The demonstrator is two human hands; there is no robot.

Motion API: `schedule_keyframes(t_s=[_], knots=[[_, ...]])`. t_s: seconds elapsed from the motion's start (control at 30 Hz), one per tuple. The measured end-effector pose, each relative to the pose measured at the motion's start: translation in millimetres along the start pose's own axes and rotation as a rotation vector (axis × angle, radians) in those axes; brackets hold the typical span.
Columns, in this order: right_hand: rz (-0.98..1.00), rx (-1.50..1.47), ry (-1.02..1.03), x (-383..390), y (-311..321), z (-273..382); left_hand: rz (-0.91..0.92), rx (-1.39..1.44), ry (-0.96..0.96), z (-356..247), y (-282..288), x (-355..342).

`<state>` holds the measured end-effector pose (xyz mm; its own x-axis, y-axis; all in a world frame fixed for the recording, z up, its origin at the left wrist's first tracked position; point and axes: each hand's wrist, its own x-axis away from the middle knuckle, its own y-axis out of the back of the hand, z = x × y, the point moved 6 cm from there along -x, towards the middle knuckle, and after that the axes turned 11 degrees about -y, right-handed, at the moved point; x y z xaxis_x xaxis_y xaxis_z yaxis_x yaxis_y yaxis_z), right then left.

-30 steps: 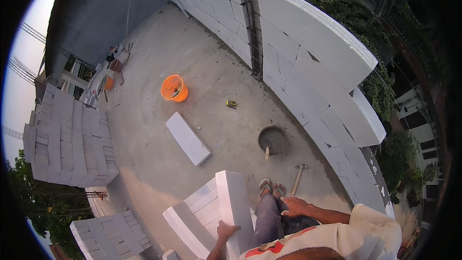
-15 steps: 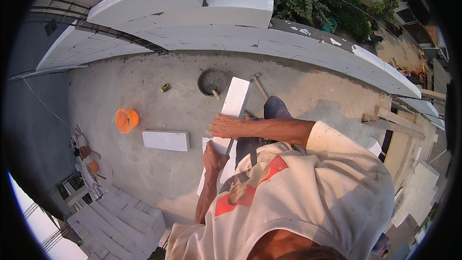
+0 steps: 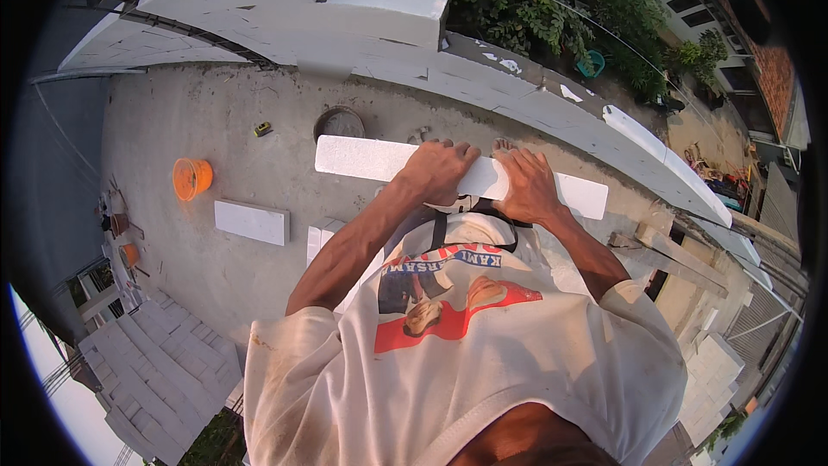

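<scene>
A long white aerated concrete block point(image 3: 358, 158) lies crosswise in front of my waist, its right end a little lower in the picture. My left hand point(image 3: 438, 173) is closed over it near the middle, fingers wrapped across the far edge. Just to the right, my right hand point(image 3: 523, 183) grips the same block, thumb toward the other hand. The undersides of the block and of both hands are hidden. Beyond the block's left part stands a round dark mortar tub point(image 3: 339, 123), partly covered by it. Other white blocks point(image 3: 323, 240) show beside my left forearm.
An orange bucket point(image 3: 191, 179), a yellow tape measure point(image 3: 262, 129) and a single white block point(image 3: 252, 222) are on the concrete floor to the left. A low white block wall point(image 3: 388, 39) curves along the far side. Stacked blocks point(image 3: 159, 380) stand lower left; wooden planks point(image 3: 673, 259) lie right.
The block has turned from pointing away from me to lying crosswise. My right hand has moved to the right along it, and my left hand now grips its top. My view has shifted.
</scene>
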<state>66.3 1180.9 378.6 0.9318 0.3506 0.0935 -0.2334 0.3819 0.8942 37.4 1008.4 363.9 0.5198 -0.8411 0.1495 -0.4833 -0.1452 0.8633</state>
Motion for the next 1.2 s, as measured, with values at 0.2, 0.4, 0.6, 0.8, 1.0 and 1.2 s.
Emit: schedule_keyframes(t_s=[0.2,0.4,0.6,0.8,1.0,1.2], knots=[[-0.067,0.068,-0.179,11.9,82.8,-158.1,-0.085,-0.064,-0.158,-40.7,18.6,-195.8],[-0.095,0.064,-0.153,-12.9,135.8,-258.3,-0.110,-0.128,-0.147,-54.8,47.9,-307.0],[-0.082,0.109,-0.164,-60.8,146.1,-314.7,0.005,-0.174,0.002,-28.0,58.9,-370.0],[-0.029,-0.001,-0.140,-101.2,132.4,-313.6,-0.045,-0.194,0.084,7.8,57.1,-372.9],[-0.037,-0.004,-0.110,-120.0,105.8,-319.8,-0.074,-0.195,0.125,36.1,42.1,-368.4],[-0.037,0.076,-0.133,-127.7,96.5,-309.2,-0.126,-0.231,0.134,49.5,34.5,-360.0]])
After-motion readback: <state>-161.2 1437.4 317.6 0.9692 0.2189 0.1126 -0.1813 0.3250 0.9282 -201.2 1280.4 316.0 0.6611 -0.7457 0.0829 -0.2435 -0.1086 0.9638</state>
